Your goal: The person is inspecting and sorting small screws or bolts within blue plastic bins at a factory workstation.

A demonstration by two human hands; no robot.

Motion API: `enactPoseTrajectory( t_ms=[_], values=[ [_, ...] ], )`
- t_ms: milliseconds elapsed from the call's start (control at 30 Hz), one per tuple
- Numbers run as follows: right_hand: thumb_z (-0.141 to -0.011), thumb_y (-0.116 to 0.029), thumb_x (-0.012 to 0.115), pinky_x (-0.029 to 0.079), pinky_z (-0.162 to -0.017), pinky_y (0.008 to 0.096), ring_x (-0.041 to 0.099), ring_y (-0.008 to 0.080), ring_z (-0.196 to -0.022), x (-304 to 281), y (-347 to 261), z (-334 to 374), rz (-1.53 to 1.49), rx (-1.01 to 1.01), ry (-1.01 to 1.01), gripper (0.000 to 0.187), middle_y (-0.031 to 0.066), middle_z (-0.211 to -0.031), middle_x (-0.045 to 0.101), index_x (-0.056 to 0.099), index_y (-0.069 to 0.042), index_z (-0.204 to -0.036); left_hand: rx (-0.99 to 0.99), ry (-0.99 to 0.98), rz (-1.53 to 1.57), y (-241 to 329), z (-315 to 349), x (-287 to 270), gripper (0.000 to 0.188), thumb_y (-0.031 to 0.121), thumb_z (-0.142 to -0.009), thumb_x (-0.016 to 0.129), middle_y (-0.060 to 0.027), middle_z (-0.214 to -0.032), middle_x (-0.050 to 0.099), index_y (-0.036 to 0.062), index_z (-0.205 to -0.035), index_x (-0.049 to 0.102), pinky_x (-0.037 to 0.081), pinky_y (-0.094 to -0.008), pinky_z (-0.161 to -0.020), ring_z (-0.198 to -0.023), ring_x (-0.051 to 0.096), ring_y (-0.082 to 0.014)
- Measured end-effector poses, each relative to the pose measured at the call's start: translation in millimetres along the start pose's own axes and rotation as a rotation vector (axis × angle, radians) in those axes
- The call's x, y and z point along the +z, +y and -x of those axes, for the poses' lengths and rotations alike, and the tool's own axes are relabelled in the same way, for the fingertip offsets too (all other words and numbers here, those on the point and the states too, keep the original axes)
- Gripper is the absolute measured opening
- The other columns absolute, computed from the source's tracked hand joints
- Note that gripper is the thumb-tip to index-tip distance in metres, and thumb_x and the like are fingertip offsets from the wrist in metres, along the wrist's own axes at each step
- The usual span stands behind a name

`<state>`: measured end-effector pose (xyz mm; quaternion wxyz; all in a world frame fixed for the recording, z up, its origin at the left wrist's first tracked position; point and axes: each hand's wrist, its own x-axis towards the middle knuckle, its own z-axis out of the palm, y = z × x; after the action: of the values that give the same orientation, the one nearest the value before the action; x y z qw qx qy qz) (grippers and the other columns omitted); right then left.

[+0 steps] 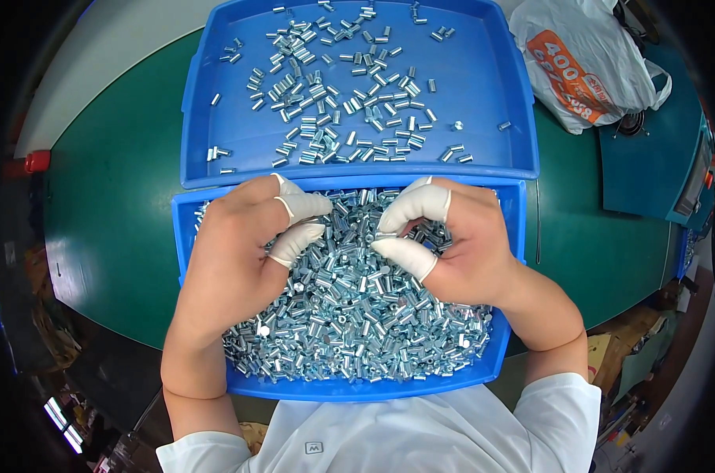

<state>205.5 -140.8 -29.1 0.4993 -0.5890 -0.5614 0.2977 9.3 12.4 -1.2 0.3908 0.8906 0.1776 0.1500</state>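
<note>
A blue tray [357,389] close to my body holds a deep heap of small silver rivet nuts [357,315], short metal cylinders, some with flat round heads. My left hand [247,236] is over the heap's left far part, thumb and index finger pinched close together in white finger cots. Whatever is between those fingertips is hidden. Opposite it, my right hand [460,236], also in white finger cots, pinches a small silver rivet nut [385,234] between thumb and index finger. The two hands are apart, with loose pieces visible between them.
Beyond the near tray, a second blue tray [483,94] has rivet nuts scattered thinly on its bottom. Both stand on a green table [121,197]. A white plastic bag [586,63] and a blue-green machine [649,173] are at right; a red object [37,162] is at the left edge.
</note>
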Motion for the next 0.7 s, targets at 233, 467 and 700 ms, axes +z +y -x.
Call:
enactPoseTrajectory(
  t_ms=[233, 467, 700],
  values=[
    [-0.080, 0.005, 0.081, 0.052, -0.070, 0.0274, 0.064, 0.0134, -0.082, -4.3, 5.7, 0.3, -0.193, 0.063, -0.024, 0.017, 0.0079, -0.096, 0.070, 0.070, -0.003, -0.092, -0.144, 0.068, 0.060, 5.0, 1.0, 0.7, 0.014, 0.001, -0.082, 0.079, -0.0110, -0.083, 0.069, -0.0005, -0.096, 0.074, 0.051, -0.0308, -0.065, -0.070, 0.064, -0.0213],
    [-0.080, 0.001, 0.085, 0.053, -0.071, 0.0266, 0.068, 0.0142, -0.085, -4.7, 1.1, 1.7, -0.242, 0.150, -0.024, 0.019, 0.0091, -0.098, 0.072, 0.073, -0.002, -0.094, -0.178, -0.074, -0.072, -0.4, 5.3, -4.2, 0.020, 0.002, -0.077, 0.084, -0.0098, -0.076, 0.066, -0.0004, -0.095, 0.075, 0.050, -0.0323, -0.060, -0.066, 0.063, -0.0215],
    [-0.077, -0.007, 0.088, 0.056, -0.069, 0.0327, 0.070, 0.0220, -0.078, 0.2, 5.7, -1.5, 0.074, -0.099, -0.055, 0.021, 0.0086, -0.089, 0.073, 0.076, -0.004, -0.094, -0.206, -0.129, -0.245, -4.1, 7.0, 4.2, 0.027, 0.009, -0.071, 0.088, -0.0105, -0.071, 0.061, 0.0008, -0.094, 0.078, 0.045, -0.0362, -0.055, -0.059, 0.059, -0.0246]
  ],
)
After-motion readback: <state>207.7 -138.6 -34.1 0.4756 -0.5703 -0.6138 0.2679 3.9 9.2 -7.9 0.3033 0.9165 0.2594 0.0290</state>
